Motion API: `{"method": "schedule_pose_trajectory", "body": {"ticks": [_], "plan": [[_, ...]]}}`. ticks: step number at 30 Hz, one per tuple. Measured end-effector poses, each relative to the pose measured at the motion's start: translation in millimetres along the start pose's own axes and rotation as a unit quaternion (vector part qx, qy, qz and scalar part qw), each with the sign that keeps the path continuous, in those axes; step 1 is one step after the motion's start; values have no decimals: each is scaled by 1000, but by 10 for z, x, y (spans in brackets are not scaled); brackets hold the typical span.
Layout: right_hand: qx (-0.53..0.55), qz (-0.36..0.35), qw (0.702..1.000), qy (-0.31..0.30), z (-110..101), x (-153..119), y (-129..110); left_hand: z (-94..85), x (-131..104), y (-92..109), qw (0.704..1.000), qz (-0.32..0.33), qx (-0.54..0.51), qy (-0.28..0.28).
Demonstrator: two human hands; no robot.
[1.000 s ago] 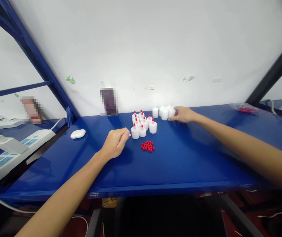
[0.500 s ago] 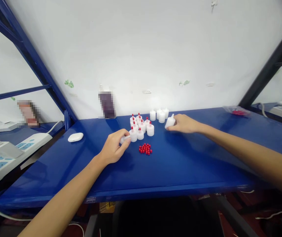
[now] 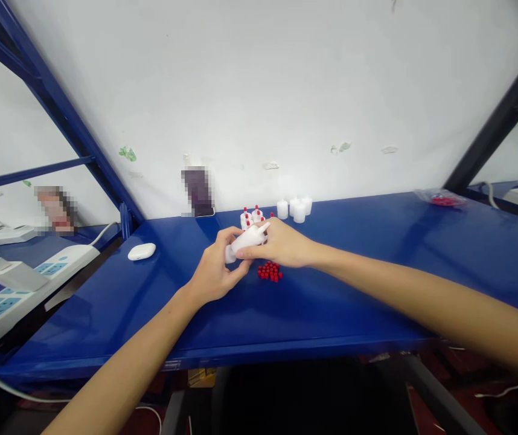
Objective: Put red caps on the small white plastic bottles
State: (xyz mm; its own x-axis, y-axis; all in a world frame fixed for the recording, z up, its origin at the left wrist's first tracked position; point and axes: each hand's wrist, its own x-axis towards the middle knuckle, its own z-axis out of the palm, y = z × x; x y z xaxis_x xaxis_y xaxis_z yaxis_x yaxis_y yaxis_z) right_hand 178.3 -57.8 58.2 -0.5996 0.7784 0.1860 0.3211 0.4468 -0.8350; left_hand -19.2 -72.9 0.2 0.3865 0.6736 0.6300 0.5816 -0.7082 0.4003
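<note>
White bottle [image 3: 247, 239] | axis slanting, nozzle [image 3: 264, 228] rising rightward | right hand [image 3: 284, 243]: pinching it | left hand [image 3: 214, 270]: curled round white piece [image 3: 229, 254], bottle's base end

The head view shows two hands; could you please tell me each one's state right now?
Left hand: closed on a white object, mostly hidden.
Right hand: closed on a tilted white bottle, nozzle uncapped.

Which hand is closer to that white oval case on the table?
Left. The left hand is right of the white oval case, apart from it; the right hand is farther right, past the left hand.
</note>
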Motion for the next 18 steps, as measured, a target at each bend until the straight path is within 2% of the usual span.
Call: {"method": "schedule_pose_trajectory", "body": {"ticks": [5,11,18], "plan": [[31,1,999,22,123,32,7,8,26,-53,1000,-19,15,17],[56,2,997,52,183,49,6,33,28,-57,995,-22,40,93],[91,-17,994,60,177,37,15,47,47,54,993,-76,4,95]]}}
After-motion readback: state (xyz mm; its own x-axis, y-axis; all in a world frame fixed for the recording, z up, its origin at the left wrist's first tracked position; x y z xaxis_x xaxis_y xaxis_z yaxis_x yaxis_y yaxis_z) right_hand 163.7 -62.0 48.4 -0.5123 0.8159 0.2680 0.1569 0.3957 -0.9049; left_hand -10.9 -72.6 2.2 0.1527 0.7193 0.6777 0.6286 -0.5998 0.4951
